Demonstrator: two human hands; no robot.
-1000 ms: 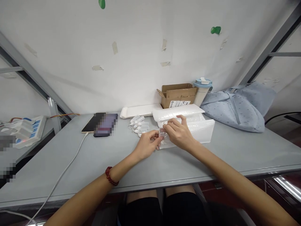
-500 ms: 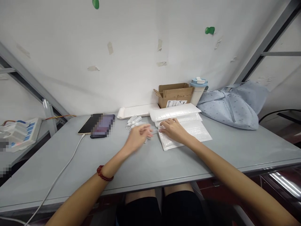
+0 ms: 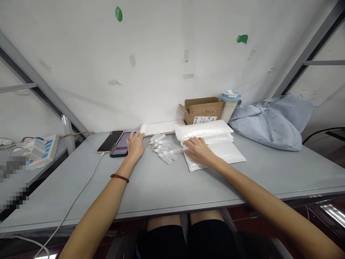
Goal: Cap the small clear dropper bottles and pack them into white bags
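My left hand (image 3: 135, 145) lies flat with fingers stretched out on the right edge of a phone (image 3: 121, 144) that rests on a dark tablet (image 3: 107, 142). A red bead bracelet is on that wrist. My right hand (image 3: 197, 150) rests palm down, fingers spread, on a stack of clear plastic bags (image 3: 218, 151) on the grey table (image 3: 167, 180). Between the hands lies a cluster of small clear bottles with white caps (image 3: 163, 146). A second pile of plastic packs (image 3: 203, 128) sits just behind the right hand.
A white tray (image 3: 161, 127) lies by the wall. Behind it stand a cardboard box (image 3: 203, 109) and a cup with a blue lid (image 3: 229, 104). A blue cloth bag (image 3: 272, 122) lies at the right. A white cable (image 3: 78, 194) runs off the table; a power strip (image 3: 40, 149) sits left.
My left hand let go of the small bag and moved left onto the phone. My right hand laid the plastic bags flat and now rests on them.
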